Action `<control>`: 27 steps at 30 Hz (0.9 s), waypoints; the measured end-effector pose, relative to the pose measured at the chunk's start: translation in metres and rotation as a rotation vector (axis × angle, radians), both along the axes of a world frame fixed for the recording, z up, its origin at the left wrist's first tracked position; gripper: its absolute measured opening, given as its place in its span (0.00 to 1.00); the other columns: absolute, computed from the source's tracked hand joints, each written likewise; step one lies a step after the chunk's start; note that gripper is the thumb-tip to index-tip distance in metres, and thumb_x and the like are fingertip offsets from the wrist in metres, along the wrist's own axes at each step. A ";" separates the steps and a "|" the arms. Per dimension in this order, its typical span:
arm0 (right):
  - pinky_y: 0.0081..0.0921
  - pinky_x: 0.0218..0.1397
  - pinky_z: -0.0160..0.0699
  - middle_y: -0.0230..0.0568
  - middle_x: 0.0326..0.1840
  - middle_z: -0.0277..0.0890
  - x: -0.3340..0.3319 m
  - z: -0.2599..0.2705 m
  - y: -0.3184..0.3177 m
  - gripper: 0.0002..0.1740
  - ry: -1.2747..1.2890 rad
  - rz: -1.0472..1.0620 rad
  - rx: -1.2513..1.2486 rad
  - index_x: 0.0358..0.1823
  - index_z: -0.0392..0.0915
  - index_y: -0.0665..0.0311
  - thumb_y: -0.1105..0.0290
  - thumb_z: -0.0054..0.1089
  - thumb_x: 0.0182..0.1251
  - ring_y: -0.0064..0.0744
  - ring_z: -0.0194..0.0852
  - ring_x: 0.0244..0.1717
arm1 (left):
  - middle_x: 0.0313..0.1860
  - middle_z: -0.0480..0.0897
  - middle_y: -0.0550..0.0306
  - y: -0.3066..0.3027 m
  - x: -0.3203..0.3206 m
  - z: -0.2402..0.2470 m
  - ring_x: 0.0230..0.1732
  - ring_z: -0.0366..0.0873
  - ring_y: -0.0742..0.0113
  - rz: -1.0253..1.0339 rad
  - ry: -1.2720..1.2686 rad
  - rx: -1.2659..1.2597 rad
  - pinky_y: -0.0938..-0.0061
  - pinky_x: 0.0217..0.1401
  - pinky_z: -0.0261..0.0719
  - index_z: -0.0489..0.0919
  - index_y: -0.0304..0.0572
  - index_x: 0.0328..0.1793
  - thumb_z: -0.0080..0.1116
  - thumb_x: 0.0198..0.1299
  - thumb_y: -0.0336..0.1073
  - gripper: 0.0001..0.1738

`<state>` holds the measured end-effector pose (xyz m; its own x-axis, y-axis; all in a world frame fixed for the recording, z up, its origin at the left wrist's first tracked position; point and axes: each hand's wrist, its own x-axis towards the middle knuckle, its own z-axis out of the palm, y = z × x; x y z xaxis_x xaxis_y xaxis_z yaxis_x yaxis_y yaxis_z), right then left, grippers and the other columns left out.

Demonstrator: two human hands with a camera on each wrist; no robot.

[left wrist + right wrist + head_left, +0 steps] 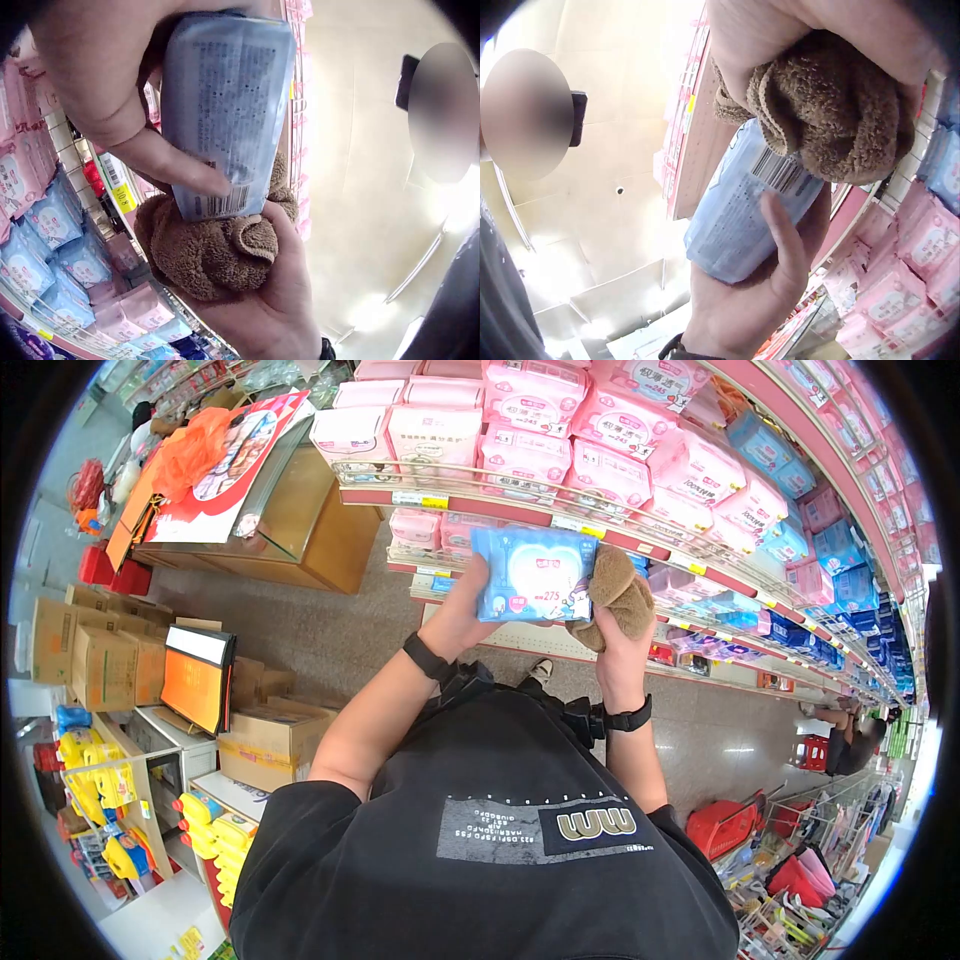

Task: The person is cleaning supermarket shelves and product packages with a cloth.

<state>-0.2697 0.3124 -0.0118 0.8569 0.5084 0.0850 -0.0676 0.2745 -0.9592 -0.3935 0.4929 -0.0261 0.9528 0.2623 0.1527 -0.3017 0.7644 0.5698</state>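
A blue packet (537,575) with a white label is held up in front of the chest. The left hand (463,600) grips its left end, and in the left wrist view a finger of that hand (112,82) lies across the printed side by the barcode. Bunched in the right hand (622,650) is a brown cloth (622,595), which touches the packet's right end. The right wrist view shows the cloth (832,112) against the barcode end of the packet (742,202); the right hand (810,30) curls round the cloth.
Shelves of pink packs (530,400) and blue packs (850,550) rise beyond the hands, with a wire-fronted edge. Cardboard boxes (265,745) and a wooden counter (310,520) stand at the left. A red basket (720,828) is at the lower right; another person (855,745) is at the far right.
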 end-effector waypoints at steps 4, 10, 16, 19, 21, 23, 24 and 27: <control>0.32 0.71 0.74 0.40 0.67 0.75 0.002 0.001 -0.004 0.33 -0.049 0.002 -0.015 0.70 0.71 0.66 0.82 0.71 0.63 0.33 0.73 0.69 | 0.71 0.78 0.45 0.003 -0.004 0.003 0.67 0.81 0.52 -0.020 0.024 0.077 0.50 0.57 0.89 0.61 0.38 0.81 0.61 0.72 0.59 0.43; 0.36 0.70 0.73 0.44 0.63 0.76 0.022 0.009 -0.008 0.30 -0.630 0.077 -0.169 0.57 0.78 0.66 0.81 0.75 0.48 0.38 0.75 0.65 | 0.64 0.81 0.51 0.028 -0.007 0.014 0.60 0.83 0.63 -0.024 0.449 0.329 0.65 0.57 0.87 0.67 0.34 0.76 0.71 0.67 0.40 0.37; 0.37 0.70 0.72 0.45 0.60 0.76 0.022 0.021 -0.014 0.31 -0.558 0.216 -0.110 0.55 0.78 0.67 0.80 0.74 0.44 0.41 0.76 0.63 | 0.66 0.81 0.51 0.033 -0.016 0.022 0.66 0.80 0.64 0.257 0.329 0.788 0.64 0.69 0.79 0.70 0.36 0.74 0.79 0.56 0.31 0.40; 0.39 0.70 0.73 0.45 0.60 0.77 0.014 0.024 -0.021 0.31 -0.282 -0.085 -0.023 0.55 0.78 0.67 0.79 0.75 0.44 0.40 0.76 0.64 | 0.68 0.80 0.52 0.036 -0.018 0.036 0.68 0.79 0.60 0.371 0.193 0.991 0.64 0.71 0.78 0.72 0.40 0.72 0.81 0.50 0.30 0.42; 0.40 0.69 0.74 0.46 0.60 0.77 0.016 0.040 -0.016 0.32 -0.497 -0.092 -0.117 0.56 0.78 0.66 0.78 0.76 0.44 0.42 0.77 0.64 | 0.67 0.80 0.51 0.036 -0.018 0.040 0.68 0.79 0.55 0.420 0.149 1.170 0.63 0.71 0.77 0.73 0.42 0.71 0.81 0.48 0.30 0.42; 0.41 0.67 0.76 0.47 0.58 0.78 0.015 0.052 -0.006 0.32 -0.712 -0.083 -0.219 0.55 0.79 0.66 0.76 0.77 0.44 0.44 0.78 0.62 | 0.68 0.80 0.50 0.033 -0.017 0.042 0.69 0.78 0.52 0.446 0.122 1.303 0.61 0.72 0.75 0.74 0.43 0.70 0.81 0.47 0.30 0.42; 0.41 0.65 0.78 0.48 0.57 0.78 0.011 0.055 0.002 0.32 -0.820 -0.071 -0.277 0.55 0.79 0.65 0.76 0.78 0.43 0.46 0.79 0.60 | 0.68 0.79 0.49 0.029 -0.014 0.043 0.70 0.77 0.51 0.449 0.117 1.345 0.61 0.73 0.75 0.74 0.42 0.69 0.81 0.46 0.29 0.41; 0.41 0.60 0.80 0.48 0.53 0.78 -0.004 0.064 0.018 0.31 -0.989 -0.080 -0.438 0.54 0.79 0.64 0.74 0.79 0.42 0.51 0.80 0.55 | 0.68 0.78 0.47 0.023 -0.014 0.044 0.70 0.74 0.47 0.518 0.134 1.491 0.58 0.74 0.73 0.74 0.42 0.68 0.81 0.43 0.28 0.42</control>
